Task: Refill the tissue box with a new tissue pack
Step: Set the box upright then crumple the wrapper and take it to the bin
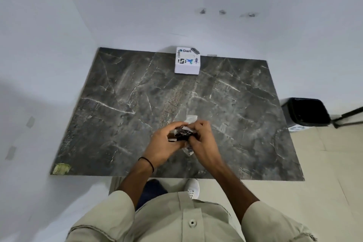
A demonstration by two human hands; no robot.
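Observation:
A white square tissue box [187, 61] with stickers on its top stands at the far edge of the dark marble table [117, 104], against the wall. Near the table's front middle, my left hand [164, 143] and my right hand [202, 139] are closed together on a small dark tissue pack [182, 135] with a light pattern. Crinkled clear-white wrapping [191, 119] sticks out above and below my right hand. Most of the pack is hidden by my fingers.
A black waste bin [306, 112] stands on the floor right of the table, with a black stand leg [347, 114] beside it. A yellowish patch [60, 168] marks the table's front left corner. White walls close off the left and far sides.

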